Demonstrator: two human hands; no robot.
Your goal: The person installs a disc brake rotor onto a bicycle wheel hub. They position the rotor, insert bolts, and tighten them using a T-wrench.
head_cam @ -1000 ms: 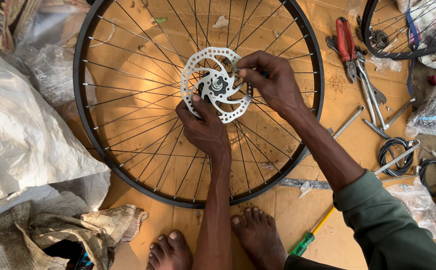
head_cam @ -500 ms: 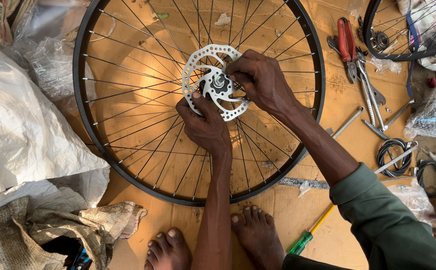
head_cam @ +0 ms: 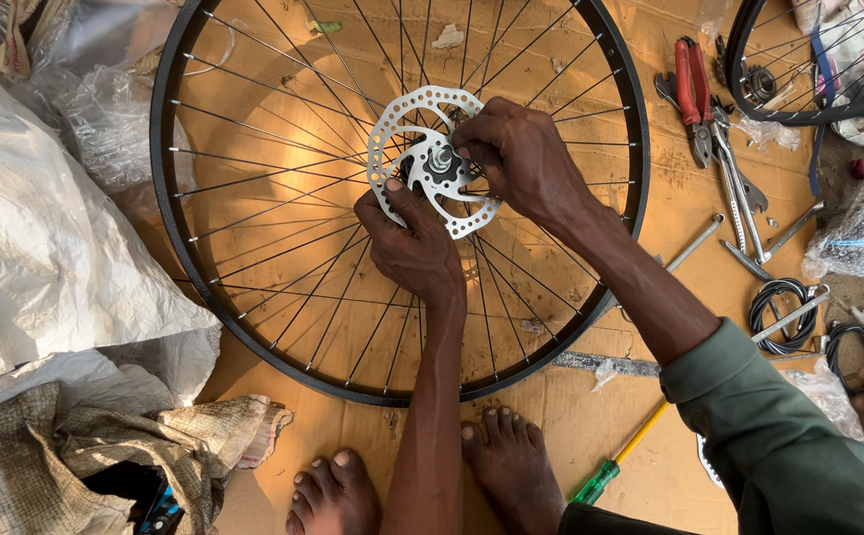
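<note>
A black spoked bicycle wheel (head_cam: 169, 228) lies flat on brown cardboard. A silver perforated brake disc (head_cam: 402, 119) sits on its hub (head_cam: 442, 159) at the centre. My left hand (head_cam: 412, 243) presses on the disc's lower left edge with the thumb on the metal. My right hand (head_cam: 521, 159) rests over the disc's right side, fingertips pinched at the hub. Whether a small part sits between those fingers is hidden.
Red-handled pliers (head_cam: 694, 84) and several wrenches (head_cam: 739, 198) lie at the upper right beside a second wheel (head_cam: 749, 89). A green-and-yellow screwdriver (head_cam: 610, 471) lies by my bare feet (head_cam: 338, 495). White sacks (head_cam: 46, 267) and coiled black cable (head_cam: 783, 307) flank the wheel.
My right hand slid from the disc's outer right edge inward to the hub. My left hand stayed on the disc's lower left edge.
</note>
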